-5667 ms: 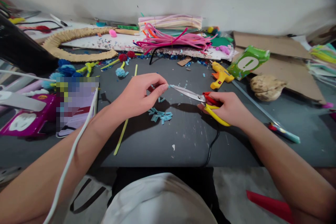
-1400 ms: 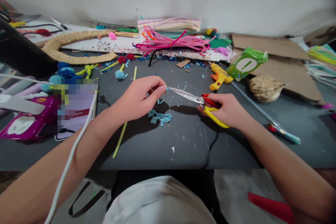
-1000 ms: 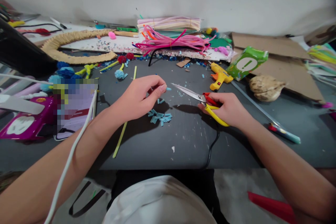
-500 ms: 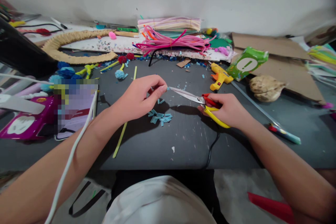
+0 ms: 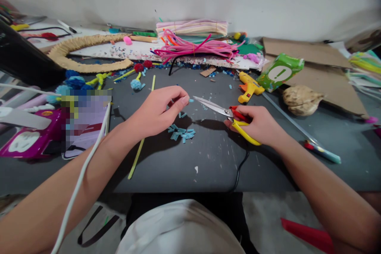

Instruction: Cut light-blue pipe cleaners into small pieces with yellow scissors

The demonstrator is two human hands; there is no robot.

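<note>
My left hand (image 5: 160,109) is closed in a pinch above the table, and the tip of a small light-blue strip (image 5: 191,100) shows at its fingertips. In my right hand (image 5: 260,125) are scissors (image 5: 212,107) with one red and one yellow handle loop. Their blades look nearly closed and point at the left fingertips, a short gap from the strip. Below the left hand lies a loose pile of cut light-blue pieces (image 5: 182,133). A yellow-green stem (image 5: 136,160) runs along the table under my left wrist.
A yellow glue gun (image 5: 249,87), a green packet (image 5: 281,72) and a dried bulb-like object (image 5: 302,99) lie at the right. Pink pipe cleaners (image 5: 195,49) are bundled at the back. A white cable (image 5: 79,184) crosses my left forearm.
The scissors' tips have drawn slightly away from the left fingertips, leaving a gap beside the blue strip. Both hands have stayed nearly in place.
</note>
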